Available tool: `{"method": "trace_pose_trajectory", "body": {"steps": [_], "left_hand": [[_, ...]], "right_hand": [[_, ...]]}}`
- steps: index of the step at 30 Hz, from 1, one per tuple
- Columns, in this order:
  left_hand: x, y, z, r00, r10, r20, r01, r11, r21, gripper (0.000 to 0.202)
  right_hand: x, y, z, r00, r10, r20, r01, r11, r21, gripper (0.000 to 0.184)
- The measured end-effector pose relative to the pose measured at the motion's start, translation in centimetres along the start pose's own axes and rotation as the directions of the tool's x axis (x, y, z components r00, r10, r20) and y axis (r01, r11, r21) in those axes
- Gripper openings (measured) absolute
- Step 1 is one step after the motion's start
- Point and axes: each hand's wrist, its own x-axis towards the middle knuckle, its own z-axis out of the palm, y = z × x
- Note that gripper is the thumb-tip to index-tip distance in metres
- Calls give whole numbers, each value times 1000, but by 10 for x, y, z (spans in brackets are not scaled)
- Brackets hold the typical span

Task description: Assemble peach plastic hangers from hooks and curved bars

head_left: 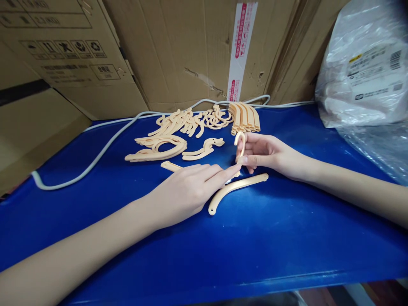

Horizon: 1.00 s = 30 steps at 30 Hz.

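My right hand pinches a cream plastic hanger hook upright between thumb and fingers. My left hand is closed over a cream hanger arm, whose one end sticks out beyond the knuckles. Most of that arm and my left thumb are hidden. The left index fingertip meets the hook's lower end at my right thumb. Just below both hands, a loose curved hanger arm with holes at its ends lies on the blue table surface.
Behind my hands lie a pile of hooks and parts, stacked curved arms, and folded hangers beside another assembled piece. A white cable crosses the table. Cardboard boxes stand behind; a plastic-wrapped package sits right.
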Motion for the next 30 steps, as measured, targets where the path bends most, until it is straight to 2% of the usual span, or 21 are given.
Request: {"method": "trace_pose_trajectory", "body": {"steps": [10, 19, 22, 24, 27, 30], "left_hand": [[0, 1, -3, 1000, 28, -3, -28, 998, 56, 38], [3, 3, 0, 998, 28, -51, -25, 999, 46, 40], [4, 2, 0, 998, -13, -57, 12, 1000, -15, 39], [6, 1, 0, 996, -51, -72, 48, 998, -44, 37], [7, 1, -1, 986, -109, -124, 103, 993, -58, 35], [7, 0, -2, 971, -161, -176, 150, 986, -72, 32]], "right_hand": [[0, 0, -1, 1000, 6, 8, -6, 1000, 10, 22], [-4, 2, 14, 989, -75, 128, 86, 993, -80, 18], [-4, 1, 13, 992, -69, 107, 78, 994, -79, 17], [-3, 1, 11, 997, -57, 51, 63, 992, -114, 18], [-2, 2, 10, 997, -49, -54, 41, 989, -144, 22], [0, 3, 8, 996, -47, -71, 39, 993, -116, 25]]}}
